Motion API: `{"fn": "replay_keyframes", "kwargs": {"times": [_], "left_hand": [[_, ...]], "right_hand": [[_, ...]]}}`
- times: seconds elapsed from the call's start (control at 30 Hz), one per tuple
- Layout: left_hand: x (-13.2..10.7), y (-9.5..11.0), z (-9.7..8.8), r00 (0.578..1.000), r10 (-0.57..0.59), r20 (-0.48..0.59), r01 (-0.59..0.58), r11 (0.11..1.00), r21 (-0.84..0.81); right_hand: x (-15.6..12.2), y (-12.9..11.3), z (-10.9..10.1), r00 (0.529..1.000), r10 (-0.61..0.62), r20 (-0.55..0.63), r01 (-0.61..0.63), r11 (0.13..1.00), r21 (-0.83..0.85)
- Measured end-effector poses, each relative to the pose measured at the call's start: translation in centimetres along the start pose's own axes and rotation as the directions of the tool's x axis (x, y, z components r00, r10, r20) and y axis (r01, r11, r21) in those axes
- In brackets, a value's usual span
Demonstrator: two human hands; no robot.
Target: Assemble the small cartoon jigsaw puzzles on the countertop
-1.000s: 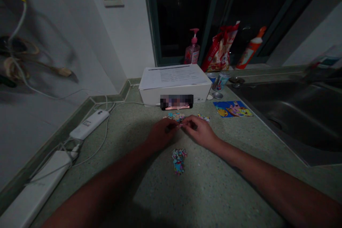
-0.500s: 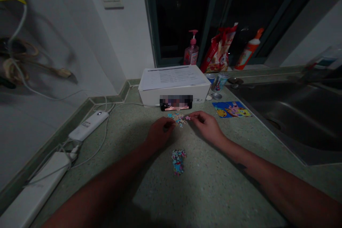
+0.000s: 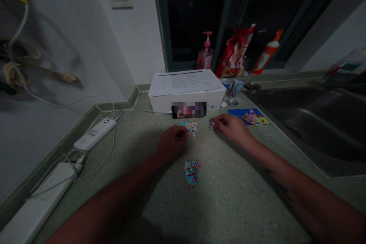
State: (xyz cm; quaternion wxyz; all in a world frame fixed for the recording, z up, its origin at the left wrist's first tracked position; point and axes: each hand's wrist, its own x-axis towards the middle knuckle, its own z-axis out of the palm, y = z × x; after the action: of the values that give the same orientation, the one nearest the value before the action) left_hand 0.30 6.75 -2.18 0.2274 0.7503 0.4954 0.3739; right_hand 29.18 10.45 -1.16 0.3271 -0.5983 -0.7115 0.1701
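Observation:
A small joined cluster of colourful jigsaw pieces (image 3: 191,171) lies on the speckled counter (image 3: 223,206) between my forearms. Loose jigsaw pieces (image 3: 189,126) sit further back, in front of a phone. My left hand (image 3: 171,143) rests beside those loose pieces with its fingers curled in a pinch; what it holds is too small to make out. My right hand (image 3: 233,127) is further right, fingers closed on a small pink jigsaw piece (image 3: 213,125) at the counter surface. A printed cartoon picture card (image 3: 248,116) lies just beyond my right hand.
A white box (image 3: 187,89) with a phone (image 3: 189,109) leaning on it stands at the back. Power strips (image 3: 95,133) and cables run along the left wall. A steel sink (image 3: 314,122) is at the right. Soap pump (image 3: 205,54), red bag (image 3: 233,56) and bottle (image 3: 267,53) line the sill.
My right hand has moved away from my left hand to the right, carrying a pink piece toward the picture card. My left hand has stayed by the loose pieces.

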Motion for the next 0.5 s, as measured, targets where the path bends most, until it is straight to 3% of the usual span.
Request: {"fn": "replay_keyframes", "kwargs": {"times": [0.17, 0.33, 0.5], "left_hand": [[0.02, 0.1, -0.04, 1.0, -0.006, 0.007, 0.006, 1.0, -0.01], [0.03, 0.26, -0.05, 1.0, -0.001, 0.004, 0.001, 1.0, -0.024], [0.03, 0.28, -0.09, 1.0, -0.001, 0.013, 0.001, 1.0, -0.013]], "right_hand": [[0.42, 0.81, -0.36, 0.998, 0.03, 0.056, -0.023, 0.99, -0.138], [0.09, 0.47, 0.0, 1.0, 0.0, 0.027, 0.007, 0.967, -0.256], [-0.15, -0.09, 0.08, 1.0, -0.001, 0.019, 0.006, 0.963, -0.27]]}}
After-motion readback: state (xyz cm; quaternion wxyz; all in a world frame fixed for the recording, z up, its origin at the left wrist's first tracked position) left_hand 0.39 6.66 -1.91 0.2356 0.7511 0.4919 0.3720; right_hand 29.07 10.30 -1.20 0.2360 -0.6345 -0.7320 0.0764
